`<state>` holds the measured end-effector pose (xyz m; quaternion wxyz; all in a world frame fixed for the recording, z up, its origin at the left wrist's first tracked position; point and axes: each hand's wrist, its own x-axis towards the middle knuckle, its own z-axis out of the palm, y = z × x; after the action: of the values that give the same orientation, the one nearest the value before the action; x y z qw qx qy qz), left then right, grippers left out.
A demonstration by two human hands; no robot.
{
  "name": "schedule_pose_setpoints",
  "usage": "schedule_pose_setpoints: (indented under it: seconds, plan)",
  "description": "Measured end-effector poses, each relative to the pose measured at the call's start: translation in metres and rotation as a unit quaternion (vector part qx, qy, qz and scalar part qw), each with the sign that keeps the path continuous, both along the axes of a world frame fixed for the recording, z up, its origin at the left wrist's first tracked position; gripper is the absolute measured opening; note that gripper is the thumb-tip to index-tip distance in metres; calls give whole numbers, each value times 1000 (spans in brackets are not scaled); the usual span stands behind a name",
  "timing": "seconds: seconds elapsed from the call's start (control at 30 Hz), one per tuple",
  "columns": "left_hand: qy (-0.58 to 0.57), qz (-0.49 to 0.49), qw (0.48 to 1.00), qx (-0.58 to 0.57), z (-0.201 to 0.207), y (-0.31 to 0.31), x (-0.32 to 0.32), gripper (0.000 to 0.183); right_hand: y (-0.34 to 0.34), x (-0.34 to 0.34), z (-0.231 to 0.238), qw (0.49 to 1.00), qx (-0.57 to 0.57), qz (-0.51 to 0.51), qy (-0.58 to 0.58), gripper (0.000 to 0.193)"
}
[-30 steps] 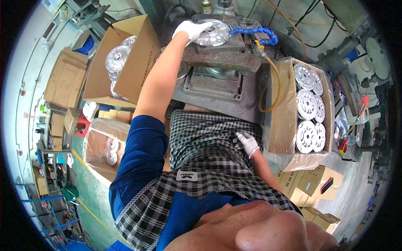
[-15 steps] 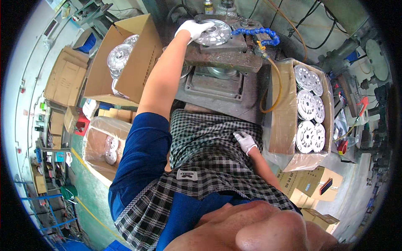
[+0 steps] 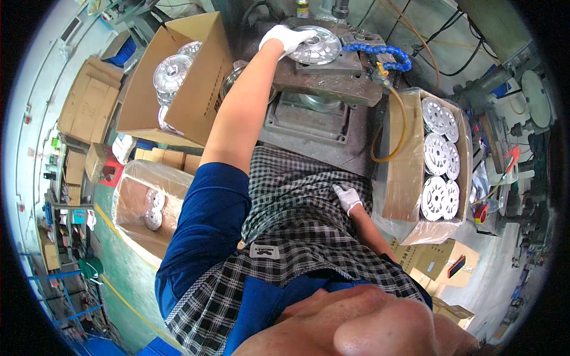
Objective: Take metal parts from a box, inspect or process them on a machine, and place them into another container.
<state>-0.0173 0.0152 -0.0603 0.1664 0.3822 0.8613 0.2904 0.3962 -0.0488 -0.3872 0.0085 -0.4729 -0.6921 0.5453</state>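
My left hand [image 3: 285, 40], in a white glove, is reached out to the far side of the machine. It grips the left edge of a shiny round metal wheel cover [image 3: 316, 47] with cut-outs. The cover lies over a dark steel block [image 3: 331, 64] on the machine. My right hand [image 3: 349, 199], also gloved, rests on my checked apron [image 3: 303, 178] with fingers stretched out and nothing in them. Another round metal piece [image 3: 228, 89] shows partly behind my left forearm. A round metal part [image 3: 320, 102] sits in the lower die, half hidden under the steel plate.
A blue jointed hose [image 3: 380, 50] and a yellowish hose [image 3: 405, 121] curve around the machine's right side. An open carton [image 3: 398, 160] of stacked white discs stands at right. On the left are a carton [image 3: 205, 77] of shiny covers and a plastic-lined box [image 3: 127, 202] with discs.
The whole view has shifted slightly, uncovering more of the round piece behind my left forearm. Both hands keep their places, the left still on the wheel cover.
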Motion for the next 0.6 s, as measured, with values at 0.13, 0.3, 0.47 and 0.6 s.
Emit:
schedule_pose_setpoints:
  seconds: [0.13, 0.3, 0.47, 0.6]
  plan:
    - [16, 16, 1000, -5, 1, -9, -4, 85, -5, -9, 47, 986, -159, -25, -38, 51]
    - [20, 11, 1000, 0, -1, -4, 1, 83, 10, 7, -37, 999, 33, 32, -10, 50]
    - [39, 17, 999, 16, -4, -3, -1, 75, 6, 4, -29, 999, -45, 0, 3, 39]
    - [37, 10, 999, -4, -6, -1, -6, 82, 4, 5, -8, 998, -61, 9, -24, 52]
